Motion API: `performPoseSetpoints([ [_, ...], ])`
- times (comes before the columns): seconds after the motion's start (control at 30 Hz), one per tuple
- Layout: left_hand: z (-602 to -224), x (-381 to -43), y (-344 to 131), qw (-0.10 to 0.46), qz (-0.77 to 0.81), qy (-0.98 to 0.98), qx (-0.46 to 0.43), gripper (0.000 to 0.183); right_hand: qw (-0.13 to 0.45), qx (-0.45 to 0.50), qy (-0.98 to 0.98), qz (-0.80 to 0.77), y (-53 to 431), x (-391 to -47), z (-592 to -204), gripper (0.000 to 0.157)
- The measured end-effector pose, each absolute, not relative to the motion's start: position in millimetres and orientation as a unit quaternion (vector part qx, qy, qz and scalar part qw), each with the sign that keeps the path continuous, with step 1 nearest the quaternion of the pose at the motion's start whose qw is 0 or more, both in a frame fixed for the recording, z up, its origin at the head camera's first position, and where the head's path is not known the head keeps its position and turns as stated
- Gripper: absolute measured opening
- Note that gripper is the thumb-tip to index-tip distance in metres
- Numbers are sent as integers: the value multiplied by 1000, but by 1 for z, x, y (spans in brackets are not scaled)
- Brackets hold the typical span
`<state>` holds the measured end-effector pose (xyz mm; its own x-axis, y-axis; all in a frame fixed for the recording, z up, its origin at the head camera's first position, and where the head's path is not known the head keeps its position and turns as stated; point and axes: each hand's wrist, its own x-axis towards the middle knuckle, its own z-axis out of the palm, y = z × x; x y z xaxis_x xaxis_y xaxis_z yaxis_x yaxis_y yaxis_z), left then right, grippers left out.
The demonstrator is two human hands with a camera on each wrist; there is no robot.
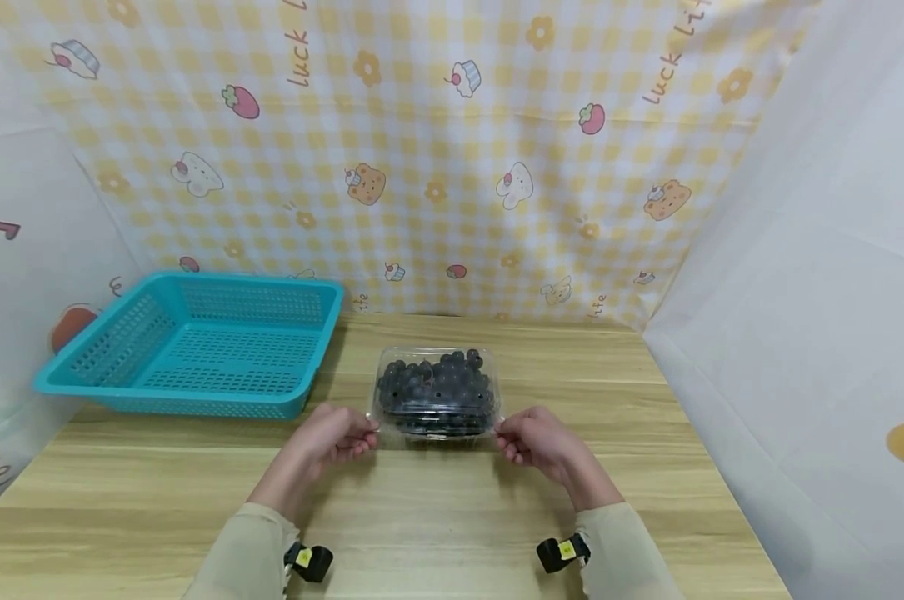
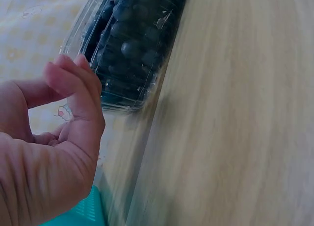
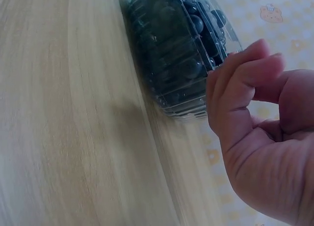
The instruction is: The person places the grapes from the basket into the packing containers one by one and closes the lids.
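Note:
A clear plastic clamshell box (image 1: 438, 410) full of dark grapes (image 1: 452, 379) rests on the wooden table, its lid over the fruit. My left hand (image 1: 339, 433) pinches the near left corner of the box's rim between thumb and fingers. At the near right corner, my right hand (image 1: 537, 440) pinches the rim in the same way. From the left wrist, the box (image 2: 132, 49) shows its front side, packed with grapes, beyond the curled fingers. The right wrist view has the box (image 3: 171, 54) just past the fingertips, with round grapes visible through its wall.
A turquoise perforated plastic basket (image 1: 302, 375) stands at the left back of the table (image 1: 437, 517). Behind the table hangs a yellow checked cloth (image 1: 437, 150) with printed figures. White sheets (image 1: 796, 292) close off both sides.

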<state>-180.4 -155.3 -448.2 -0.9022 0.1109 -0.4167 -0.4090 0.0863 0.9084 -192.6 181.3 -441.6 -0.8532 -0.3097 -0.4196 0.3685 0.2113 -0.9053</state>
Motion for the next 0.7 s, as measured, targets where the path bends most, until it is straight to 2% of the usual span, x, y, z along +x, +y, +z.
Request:
performPoseSetpoints([
  [0.43, -447, -209, -144, 179, 688, 690, -136, 25, 225, 64, 729, -643, 178, -215, -443, 30],
  [0.7, -447, -233, -138, 162, 688, 694, -139, 23, 211, 81, 716, -660, 176, -241, -445, 25],
])
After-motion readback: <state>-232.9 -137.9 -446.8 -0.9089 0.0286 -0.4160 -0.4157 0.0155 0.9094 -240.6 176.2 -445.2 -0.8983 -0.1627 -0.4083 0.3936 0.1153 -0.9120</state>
